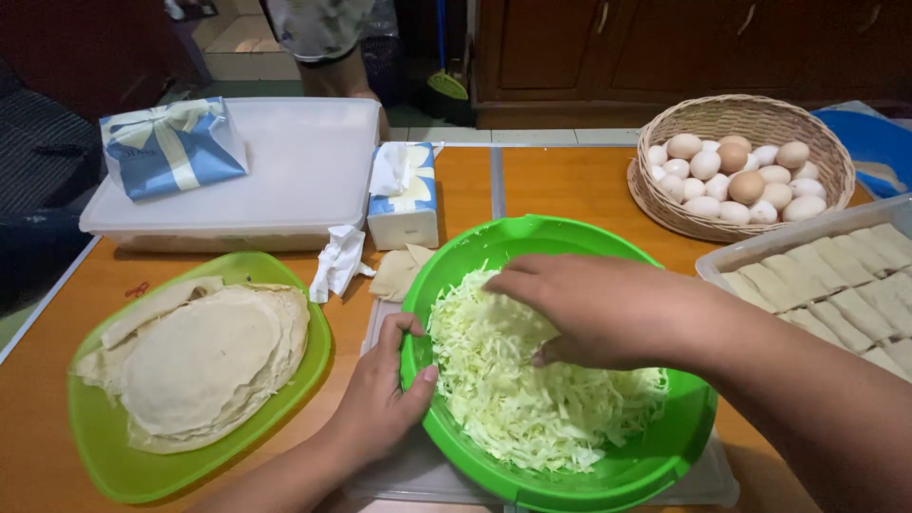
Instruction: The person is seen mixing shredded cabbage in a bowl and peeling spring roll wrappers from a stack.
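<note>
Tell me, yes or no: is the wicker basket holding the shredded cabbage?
No, the wicker basket holds eggs; the shredded cabbage lies in the green bowl.

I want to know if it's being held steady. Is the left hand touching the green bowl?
Touching. The head view shows the left hand gripping the bowl's rim, thumb hooked over the edge beside the cabbage.

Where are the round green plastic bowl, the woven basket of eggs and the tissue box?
round green plastic bowl point(608, 233), head view, bare far rim.
woven basket of eggs point(832, 157), head view, right wicker wall.
blue and white tissue box point(404, 224), head view, front face.
</note>
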